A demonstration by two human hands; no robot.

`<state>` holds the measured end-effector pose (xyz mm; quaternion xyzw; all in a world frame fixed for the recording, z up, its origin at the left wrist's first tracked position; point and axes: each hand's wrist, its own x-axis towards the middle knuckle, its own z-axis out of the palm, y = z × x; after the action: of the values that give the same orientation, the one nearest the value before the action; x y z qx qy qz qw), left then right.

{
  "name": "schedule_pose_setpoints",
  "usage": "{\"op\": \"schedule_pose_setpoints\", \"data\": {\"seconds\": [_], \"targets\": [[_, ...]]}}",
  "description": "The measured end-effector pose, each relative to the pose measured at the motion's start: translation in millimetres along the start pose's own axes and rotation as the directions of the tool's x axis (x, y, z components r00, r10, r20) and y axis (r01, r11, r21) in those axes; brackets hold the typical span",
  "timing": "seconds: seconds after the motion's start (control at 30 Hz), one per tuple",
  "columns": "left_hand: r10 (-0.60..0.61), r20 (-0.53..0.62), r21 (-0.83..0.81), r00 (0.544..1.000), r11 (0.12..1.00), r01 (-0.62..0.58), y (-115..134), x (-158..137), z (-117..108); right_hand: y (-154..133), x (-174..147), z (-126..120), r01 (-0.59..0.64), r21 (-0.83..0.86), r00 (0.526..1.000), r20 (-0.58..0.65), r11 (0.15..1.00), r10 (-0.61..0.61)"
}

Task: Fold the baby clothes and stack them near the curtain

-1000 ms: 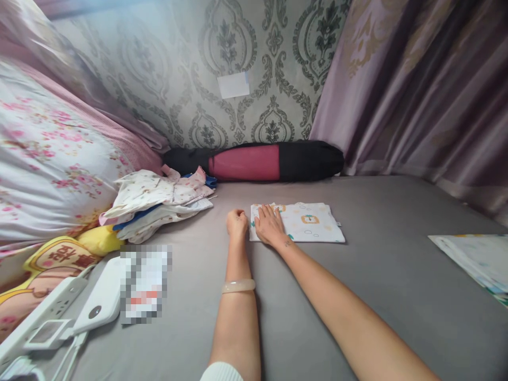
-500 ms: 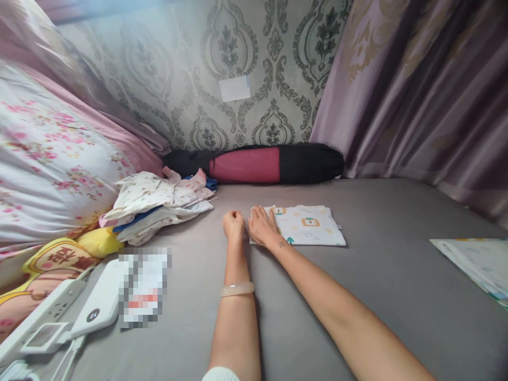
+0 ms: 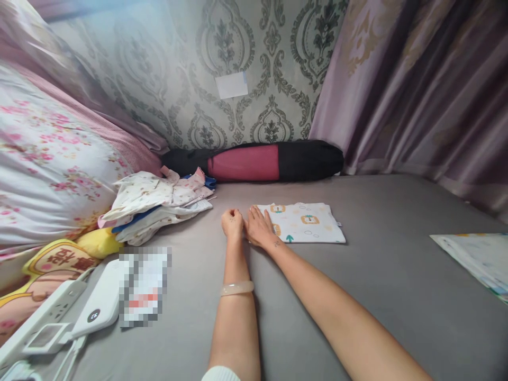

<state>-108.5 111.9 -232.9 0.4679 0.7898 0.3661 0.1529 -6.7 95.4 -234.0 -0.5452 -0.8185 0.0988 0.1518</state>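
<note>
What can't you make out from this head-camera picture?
In the head view:
Part of the left end of the white rectangular folded cloth with orange prints: covered by the right hand.
Whatever the curled left hand may hold: hidden by its own back.
The flat pale printed stack's right part: cut off by the picture edge.
Details of the white-and-red oblong item: pixelated.

Damask wallpaper [image 3: 265, 79] hazy, bluish glare at its top left. Purple curtain [image 3: 408, 95] right of it: dim, softly blurred.

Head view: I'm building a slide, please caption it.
Over a grey sheet, the right hand lies flat on a folded patterned cloth, left hand curled beside it.
</note>
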Motion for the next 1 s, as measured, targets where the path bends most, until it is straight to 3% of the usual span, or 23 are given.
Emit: {"op": "schedule_pose_setpoints", "data": {"seconds": [0.13,0.27,0.4,0.5,0.6,1.0], "targets": [[0.038,-0.006,-0.072,0.999,0.997,-0.039,12.5,-5.3,0.7,7.0,2.7,-14.9,-0.014,0.097,0.996,0.094,0.995,0.005],[0.222,0.043,-0.068,0.974,0.973,-0.219,28.0,-15.4,10.2,29.9,-5.0,-31.0,-0.033,0.039,0.999,0.035,0.999,0.032],[0.415,0.225,0.011,0.881,0.903,-0.429,37.7,-28.9,21.7,57.6,-21.7,-39.8,-0.071,-0.053,0.997,-0.017,0.996,0.070],[0.463,0.357,0.100,0.811,0.845,-0.526,39.3,-37.0,25.7,71.1,-30.3,-39.1,-0.060,-0.091,0.998,-0.021,0.994,0.058],[0.463,0.433,0.160,0.773,0.805,-0.572,38.5,-40.9,26.7,76.2,-32.9,-33.8,-0.049,-0.109,0.999,-0.015,0.993,0.048],[0.433,0.423,0.251,0.796,0.788,-0.563,42.9,-45.7,29.0,77.4,-36.5,-35.8,-0.050,-0.077,0.998,-0.031,0.996,0.048]]}}
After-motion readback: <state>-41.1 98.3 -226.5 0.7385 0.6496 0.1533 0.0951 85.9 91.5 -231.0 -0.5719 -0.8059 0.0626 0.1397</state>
